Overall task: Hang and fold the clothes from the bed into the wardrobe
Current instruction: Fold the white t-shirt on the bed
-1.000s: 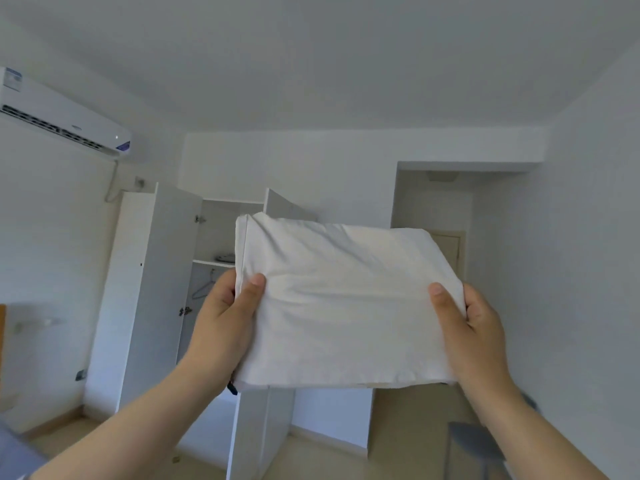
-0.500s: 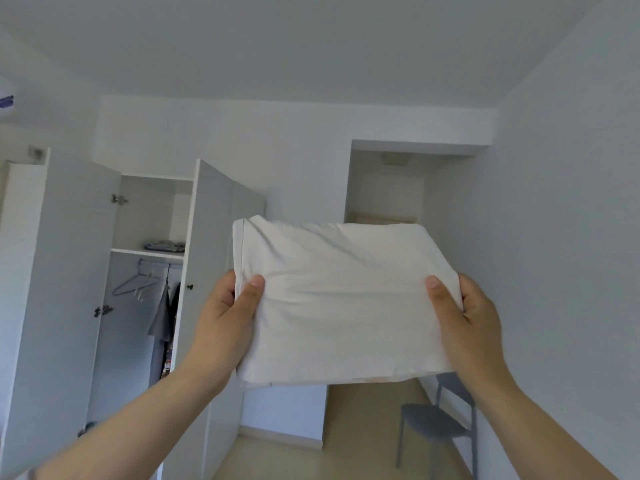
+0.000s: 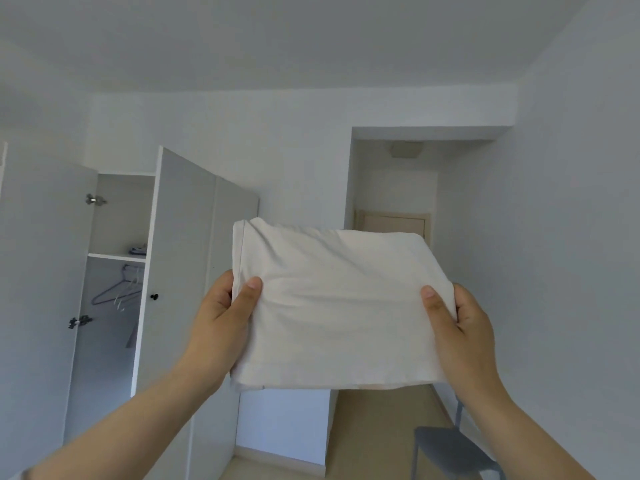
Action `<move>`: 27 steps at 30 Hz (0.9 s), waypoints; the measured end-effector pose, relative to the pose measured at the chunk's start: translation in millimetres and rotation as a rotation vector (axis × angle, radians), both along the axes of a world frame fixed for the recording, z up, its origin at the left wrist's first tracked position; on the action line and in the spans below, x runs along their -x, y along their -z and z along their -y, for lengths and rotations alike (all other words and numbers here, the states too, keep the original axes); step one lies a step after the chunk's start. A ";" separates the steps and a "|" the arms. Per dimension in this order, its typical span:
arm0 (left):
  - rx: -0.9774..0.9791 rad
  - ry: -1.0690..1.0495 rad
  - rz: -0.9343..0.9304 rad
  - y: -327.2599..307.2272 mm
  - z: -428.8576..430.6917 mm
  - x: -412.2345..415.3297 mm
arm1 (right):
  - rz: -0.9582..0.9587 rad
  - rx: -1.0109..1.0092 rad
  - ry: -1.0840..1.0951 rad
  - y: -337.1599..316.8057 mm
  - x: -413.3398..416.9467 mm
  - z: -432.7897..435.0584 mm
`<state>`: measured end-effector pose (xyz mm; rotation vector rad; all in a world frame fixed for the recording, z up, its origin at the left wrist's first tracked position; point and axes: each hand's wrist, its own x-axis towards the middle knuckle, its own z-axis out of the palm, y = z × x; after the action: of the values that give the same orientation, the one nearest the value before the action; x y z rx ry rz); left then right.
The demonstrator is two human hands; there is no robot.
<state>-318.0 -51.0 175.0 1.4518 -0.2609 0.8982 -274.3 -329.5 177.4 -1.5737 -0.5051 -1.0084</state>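
Fingers [image 3: 254, 284] of the left hand [image 3: 218, 323] and of the right hand [image 3: 464, 337] are clamped on opposite side edges of the folded white garment [image 3: 339, 306]. Each thumb is laid on the upper face, and the other fingers are hidden beneath the cloth. The garment is held flat in the air, to the right of the open wardrobe [image 3: 183, 237] and well apart from it. Folding of this item is judged complete, since a compact rectangle with squared edges is presented; placement is not yet done. Inside the wardrobe, a shelf [image 3: 116, 257] is seen carrying a small folded item [image 3: 138, 250]. Below it, bare hangers [image 3: 117, 289] are suspended near what appears to be a hung grey garment [image 3: 131, 336], largely hidden by the door. Part of the storing is therefore judged done. The bed is not in view, so the clothes left on it cannot be counted. The step in hand is judged to be the carry to the shelf, where the garment is to be laid.
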 end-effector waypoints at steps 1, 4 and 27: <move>-0.003 -0.006 0.008 -0.4 -0.1 -15.0 | -0.008 -0.001 -0.005 1.0 -15.7 -0.7; -0.009 -0.021 0.030 1.5 -4.3 -61.0 | -0.008 -0.012 -0.016 2.9 -62.1 -5.5; -0.057 -0.318 0.020 22.1 -50.3 -381.6 | -0.258 -0.080 -0.529 10.9 -471.4 -76.6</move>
<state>63.6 -0.7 152.9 1.5639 -0.0706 1.1697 197.1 -252.9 166.5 -1.3689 -0.6462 -0.4135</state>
